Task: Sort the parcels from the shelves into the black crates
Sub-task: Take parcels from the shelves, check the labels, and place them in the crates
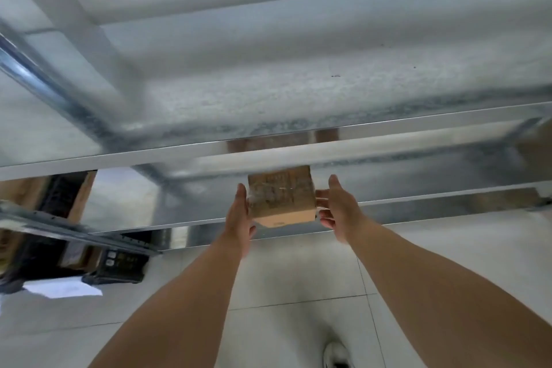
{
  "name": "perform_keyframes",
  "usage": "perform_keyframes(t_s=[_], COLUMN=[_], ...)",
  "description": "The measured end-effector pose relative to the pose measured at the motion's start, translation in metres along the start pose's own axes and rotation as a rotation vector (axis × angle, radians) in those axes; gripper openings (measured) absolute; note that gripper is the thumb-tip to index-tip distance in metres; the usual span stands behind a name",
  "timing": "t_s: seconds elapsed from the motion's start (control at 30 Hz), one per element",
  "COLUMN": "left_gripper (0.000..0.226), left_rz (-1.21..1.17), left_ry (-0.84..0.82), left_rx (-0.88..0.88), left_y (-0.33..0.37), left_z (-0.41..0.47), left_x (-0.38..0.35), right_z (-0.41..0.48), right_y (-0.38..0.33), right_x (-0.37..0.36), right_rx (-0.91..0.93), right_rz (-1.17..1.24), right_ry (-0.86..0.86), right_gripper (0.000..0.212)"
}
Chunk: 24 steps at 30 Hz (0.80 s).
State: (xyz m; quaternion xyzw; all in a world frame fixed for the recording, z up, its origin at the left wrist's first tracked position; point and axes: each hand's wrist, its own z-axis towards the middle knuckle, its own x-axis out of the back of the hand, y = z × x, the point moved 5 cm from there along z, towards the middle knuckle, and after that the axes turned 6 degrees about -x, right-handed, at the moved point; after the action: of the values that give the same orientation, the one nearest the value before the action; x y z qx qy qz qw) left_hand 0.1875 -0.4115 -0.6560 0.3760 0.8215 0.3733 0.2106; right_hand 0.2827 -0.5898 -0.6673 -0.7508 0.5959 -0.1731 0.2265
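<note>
A steel shelf (298, 84) fills the upper view. Below the shelf lies tiled floor (298, 278), and under the shelf's left end sits a black crate (122, 266). Just beneath the shelf's front rail, a cardboard parcel (282, 197) is pressed between both hands. The left hand (239, 215) lies flat against its left side, while the bent fingertips of the right hand (337, 209) touch its right side.

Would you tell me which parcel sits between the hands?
The small cardboard parcel at the shelf front edge; the other cardboard boxes sit far left.
</note>
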Motion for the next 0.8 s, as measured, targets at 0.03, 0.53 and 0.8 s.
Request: perform_keyframes(t_s=[0.03, 0.53, 0.8], left_gripper=[0.059, 0.051, 0.048], left_rz=[-0.002, 0.046, 0.090], left_ry=[-0.013, -0.194, -0.166], left_rx=[-0.003, -0.049, -0.132], left_y=[0.003, 0.037, 0.074], left_z=[-0.010, -0.147, -0.201], left_x=[0.008, 0.093, 0.111], right_z=[-0.010, -0.172, -0.233], right_y=[0.005, 0.066, 0.053], right_x=[-0.003, -0.054, -0.082], right_rx=[-0.003, 0.098, 0.082], right_rz=[0.030, 0.131, 0.116], right_ry=[-0.008, 0.032, -0.069], right_gripper=[0.063, 0.060, 0.058])
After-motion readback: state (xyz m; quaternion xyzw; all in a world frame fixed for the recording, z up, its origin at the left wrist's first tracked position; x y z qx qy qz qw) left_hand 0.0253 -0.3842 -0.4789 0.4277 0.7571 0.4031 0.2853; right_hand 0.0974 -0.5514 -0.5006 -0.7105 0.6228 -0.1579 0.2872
